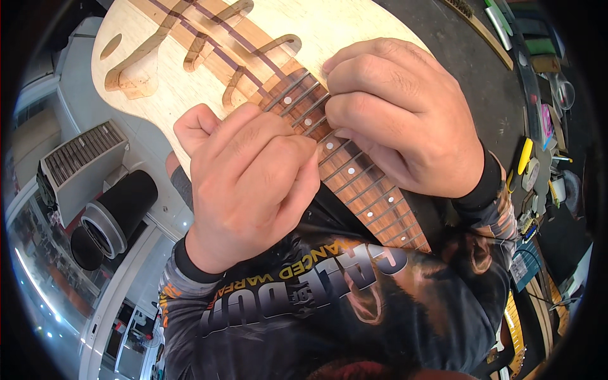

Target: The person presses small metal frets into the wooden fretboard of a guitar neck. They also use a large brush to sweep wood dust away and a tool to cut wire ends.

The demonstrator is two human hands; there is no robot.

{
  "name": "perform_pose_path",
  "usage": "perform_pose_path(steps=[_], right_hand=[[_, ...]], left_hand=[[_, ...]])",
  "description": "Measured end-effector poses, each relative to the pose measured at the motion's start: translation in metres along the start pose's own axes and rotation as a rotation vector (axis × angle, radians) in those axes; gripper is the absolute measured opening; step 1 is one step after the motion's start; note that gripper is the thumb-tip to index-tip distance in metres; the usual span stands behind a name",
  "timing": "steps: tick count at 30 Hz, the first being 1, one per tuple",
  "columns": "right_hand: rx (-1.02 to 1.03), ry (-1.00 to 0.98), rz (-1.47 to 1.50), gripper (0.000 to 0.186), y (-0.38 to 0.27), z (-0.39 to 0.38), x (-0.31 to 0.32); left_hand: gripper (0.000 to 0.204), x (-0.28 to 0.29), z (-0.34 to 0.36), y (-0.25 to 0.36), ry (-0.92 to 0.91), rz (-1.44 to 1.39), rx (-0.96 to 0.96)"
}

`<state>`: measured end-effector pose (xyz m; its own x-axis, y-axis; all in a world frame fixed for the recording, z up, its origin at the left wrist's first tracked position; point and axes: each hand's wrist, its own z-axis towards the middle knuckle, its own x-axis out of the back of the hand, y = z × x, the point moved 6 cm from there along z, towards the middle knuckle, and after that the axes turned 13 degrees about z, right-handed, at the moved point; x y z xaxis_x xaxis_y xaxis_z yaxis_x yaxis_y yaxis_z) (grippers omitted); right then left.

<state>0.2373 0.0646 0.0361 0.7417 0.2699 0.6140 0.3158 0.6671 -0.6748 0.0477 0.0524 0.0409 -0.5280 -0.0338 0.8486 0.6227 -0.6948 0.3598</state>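
Note:
An unfinished electric guitar lies in front of me. Its pale wooden body [342, 19] has routed cavities and darker strips along the middle. The brown fretboard [364, 180], with metal frets and white dot inlays, runs down toward my torso. My left hand [250, 177] is closed over the fretboard's left edge near the body, its fingers curled. On the opposite edge my right hand [405, 117] is closed too, fingers bent and thumb tip over the frets. Whatever the fingertips pinch, if anything, is hidden behind the knuckles.
A dark work surface [468, 82] extends beyond the body on the right. Along it lie a wooden-backed brush [481, 31], a yellow-handled tool [524, 156] and assorted small tools. At left, on the floor, stand a black cylinder [120, 209] and a pale vented box [82, 158].

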Motion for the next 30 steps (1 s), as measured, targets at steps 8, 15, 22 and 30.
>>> perform_pose_path(steps=[8,15,22,30], right_hand=[[-0.039,-0.029,-0.027,0.028,0.007,0.001,0.006],[-0.059,-0.003,0.064,0.028,0.009,0.000,0.012],[-0.012,-0.055,0.036,0.028,0.004,0.001,0.005],[-0.046,-0.018,-0.042,0.026,0.005,0.002,0.003]], left_hand=[[0.027,0.000,0.003,-0.003,0.026,0.037,-0.010],[0.028,0.003,-0.001,-0.003,0.015,0.051,0.021],[0.028,0.004,-0.004,0.001,-0.016,0.007,0.015],[0.027,-0.001,0.000,-0.002,0.036,0.040,0.004]])
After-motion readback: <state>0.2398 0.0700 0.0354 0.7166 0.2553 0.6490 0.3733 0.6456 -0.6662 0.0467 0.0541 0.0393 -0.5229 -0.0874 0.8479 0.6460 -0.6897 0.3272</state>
